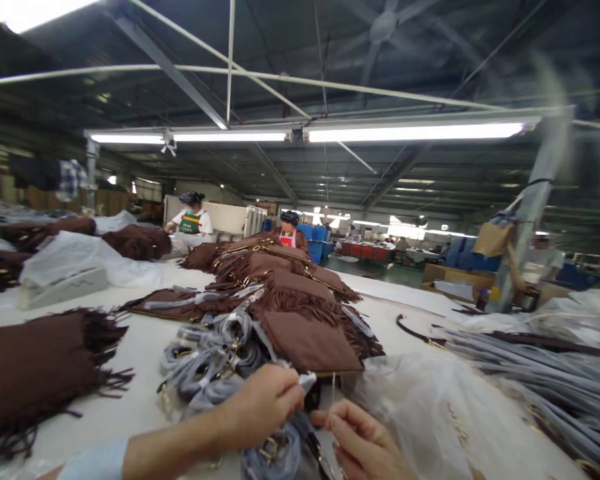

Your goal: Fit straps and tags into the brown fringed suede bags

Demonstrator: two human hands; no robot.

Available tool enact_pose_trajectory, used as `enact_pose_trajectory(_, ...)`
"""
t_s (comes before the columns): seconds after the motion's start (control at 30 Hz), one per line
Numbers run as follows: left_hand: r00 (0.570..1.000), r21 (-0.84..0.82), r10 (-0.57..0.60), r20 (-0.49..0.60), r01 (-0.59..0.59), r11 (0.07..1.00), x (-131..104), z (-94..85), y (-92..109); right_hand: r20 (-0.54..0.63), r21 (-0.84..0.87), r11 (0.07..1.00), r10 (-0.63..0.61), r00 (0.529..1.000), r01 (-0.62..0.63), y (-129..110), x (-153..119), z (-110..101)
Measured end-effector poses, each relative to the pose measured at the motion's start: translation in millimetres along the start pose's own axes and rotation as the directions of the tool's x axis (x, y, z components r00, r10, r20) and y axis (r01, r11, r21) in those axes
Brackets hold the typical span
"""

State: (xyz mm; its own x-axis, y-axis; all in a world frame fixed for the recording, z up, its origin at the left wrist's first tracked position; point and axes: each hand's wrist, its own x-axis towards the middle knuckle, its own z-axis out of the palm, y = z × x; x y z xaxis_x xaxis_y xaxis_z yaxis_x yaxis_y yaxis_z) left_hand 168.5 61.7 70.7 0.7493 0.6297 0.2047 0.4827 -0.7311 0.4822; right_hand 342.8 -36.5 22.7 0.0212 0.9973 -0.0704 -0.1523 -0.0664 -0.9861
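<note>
At the lower middle, my left hand [266,403] is closed in a pinch on a small white scrap [307,382], perhaps paper or film. My right hand [363,443] is just to its right, thumb and fingers pinched around a thin pale strip [334,387] that sticks up. Beneath and beside my hands lie coiled straps in grey wrapping [215,373] with gold-coloured metal clips. Another wrapped coil [275,457] sits directly below the left hand. Right behind the hands is a pile of brown fringed bags [305,340], the nearest one with a gold edge.
A brown fringed piece [35,367] lies at left. Clear plastic film [430,407] and long grey-wrapped straps [525,373] spread along the right. More brown bundles [137,241] and plastic sit farther left on the white table [145,373]. Two co-workers [193,220] are across it; another person [545,260] is at right.
</note>
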Motion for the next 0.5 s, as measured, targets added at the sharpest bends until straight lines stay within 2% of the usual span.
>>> enact_pose_trajectory(0.1, 0.999, 0.086, 0.004, 0.031, -0.006, 0.996, -55, 31.4, 6, 0.099, 0.145, 0.983, 0.098, 0.99, -0.111, 14, -3, 23)
enact_pose_trajectory(0.23, 0.994, 0.22, 0.03, 0.108, -0.053, 0.974, -93, 53.5, -2, 0.138, 0.111, 0.977, 0.164, 0.977, -0.179, 27, -18, 45)
enact_pose_trajectory(0.3, 0.99, 0.209, 0.078, 0.12, -0.102, 0.973, -105, 54.2, -3, 0.131, 0.036, 0.983, 0.172, 0.976, -0.178, 30, -28, 53)
enact_pose_trajectory(0.4, 0.967, 0.142, 0.198, 0.163, -0.221, 0.965, -115, 43.6, 2, 0.04, -0.072, 0.99, 0.128, 0.991, -0.125, 29, -43, 64)
enact_pose_trajectory(0.43, 0.963, 0.117, 0.218, 0.155, -0.237, 0.964, -117, 38.3, 5, -0.004, -0.097, 0.989, 0.112, 0.994, -0.112, 28, -46, 67)
enact_pose_trajectory(0.5, 0.971, 0.105, 0.227, 0.069, -0.233, 0.967, -115, 28.8, 5, -0.047, -0.111, 0.986, 0.119, 0.992, -0.123, 27, -52, 70)
